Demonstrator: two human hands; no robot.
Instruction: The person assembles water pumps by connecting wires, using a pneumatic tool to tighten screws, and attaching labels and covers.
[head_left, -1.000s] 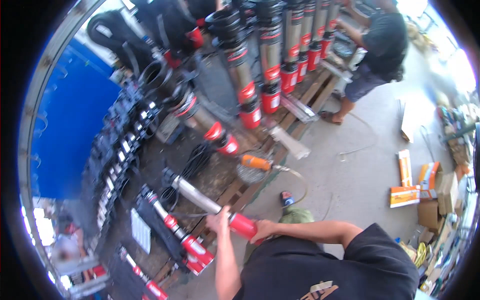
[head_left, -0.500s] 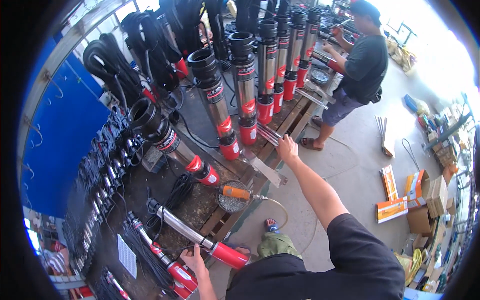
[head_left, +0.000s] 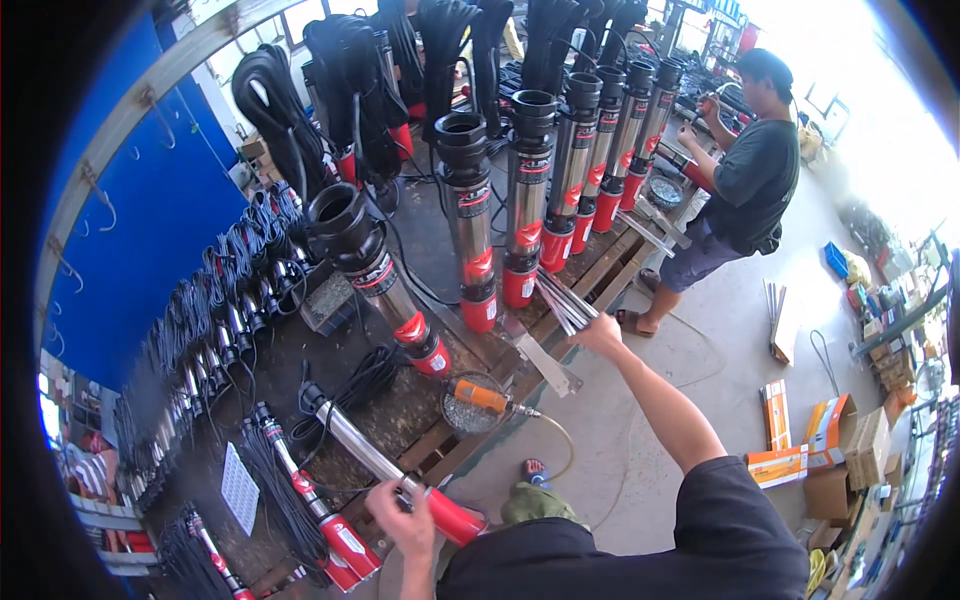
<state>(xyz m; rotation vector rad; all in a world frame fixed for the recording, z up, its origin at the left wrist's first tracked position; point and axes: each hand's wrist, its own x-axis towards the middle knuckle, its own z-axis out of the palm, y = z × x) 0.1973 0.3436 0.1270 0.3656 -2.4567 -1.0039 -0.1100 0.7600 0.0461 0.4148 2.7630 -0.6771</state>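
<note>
My right hand (head_left: 600, 336) is closed around the near end of several thin metal strips (head_left: 566, 302), at the bench's right edge. The strips point away from me, toward the red base of an upright pump (head_left: 524, 215). My left hand (head_left: 405, 515) is beside the red end of a lying steel pump (head_left: 366, 446), fingers loosely bent and apart, with nothing visible in them. That pump lies slanted, its red end near my body. An orange air tool (head_left: 480, 395) rests on a round dish (head_left: 470, 415) of small metal parts, between my two hands.
Upright steel pumps with red bases (head_left: 375, 280) line the wooden-edged bench (head_left: 445, 465). A flat metal bracket (head_left: 541, 362) juts over its edge. Black cable coils (head_left: 350, 90) stand behind. Another person (head_left: 755, 160) works at the far right. Orange cartons (head_left: 778, 464) lie on the floor.
My right hand has drawn the metal strips up slightly and they now fan apart. My left hand has lifted and turned near the lying pump. The whole view has shifted.
</note>
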